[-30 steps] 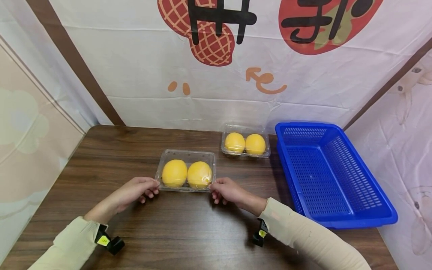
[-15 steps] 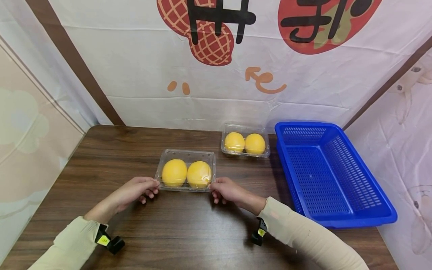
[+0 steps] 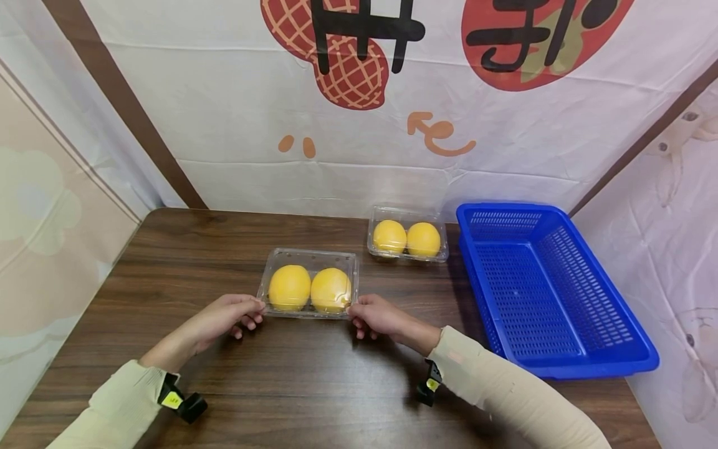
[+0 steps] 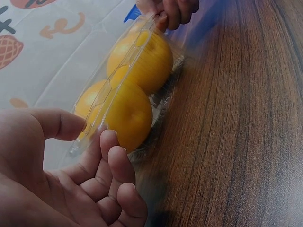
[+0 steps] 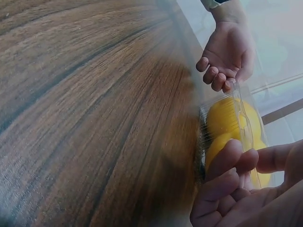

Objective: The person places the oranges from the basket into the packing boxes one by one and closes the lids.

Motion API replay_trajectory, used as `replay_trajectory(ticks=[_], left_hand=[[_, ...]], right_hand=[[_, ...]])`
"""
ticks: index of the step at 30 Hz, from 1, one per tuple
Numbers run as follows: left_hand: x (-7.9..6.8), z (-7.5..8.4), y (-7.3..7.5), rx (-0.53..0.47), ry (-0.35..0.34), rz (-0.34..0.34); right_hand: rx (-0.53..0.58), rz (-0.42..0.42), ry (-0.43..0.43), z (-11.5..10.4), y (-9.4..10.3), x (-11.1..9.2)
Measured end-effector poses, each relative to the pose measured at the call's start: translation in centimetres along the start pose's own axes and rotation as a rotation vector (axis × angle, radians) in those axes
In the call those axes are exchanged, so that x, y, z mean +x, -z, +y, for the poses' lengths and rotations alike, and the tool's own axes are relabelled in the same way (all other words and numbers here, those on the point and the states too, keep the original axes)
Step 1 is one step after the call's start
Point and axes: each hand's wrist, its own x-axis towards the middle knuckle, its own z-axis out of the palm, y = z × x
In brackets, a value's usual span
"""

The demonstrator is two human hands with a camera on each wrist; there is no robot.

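A clear plastic clamshell box holds two round yellow fruits side by side near the middle of the table. My left hand pinches its near left corner between thumb and index finger. At the near right corner, the thumb and index finger of my right hand pinch the rim. The left wrist view shows the left hand at the box's rim, other fingers loosely curled. In the right wrist view, the right hand partly covers one fruit, and the left hand is at the far end.
A second clear box with two yellow fruits stands farther back, right of the first. Right of it is a blue perforated plastic basket. A printed cloth hangs behind the wooden table.
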Motion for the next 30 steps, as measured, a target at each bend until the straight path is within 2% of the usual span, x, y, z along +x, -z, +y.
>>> replay_trajectory(ticks=[13,21,30], left_hand=[[0.09,0.01,-0.05,-0.010,0.003,0.022],[0.17,-0.11,0.03,-0.145,0.030,-0.014],[0.21,-0.10,-0.08,-0.188,0.040,-0.002]], right_hand=[[0.028,0.006,-0.002,0.07,-0.06,-0.19],[0.043,-0.008,-0.002,0.16,-0.10,-0.23],[0.050,-0.027,0.001,0.19,-0.08,-0.15]])
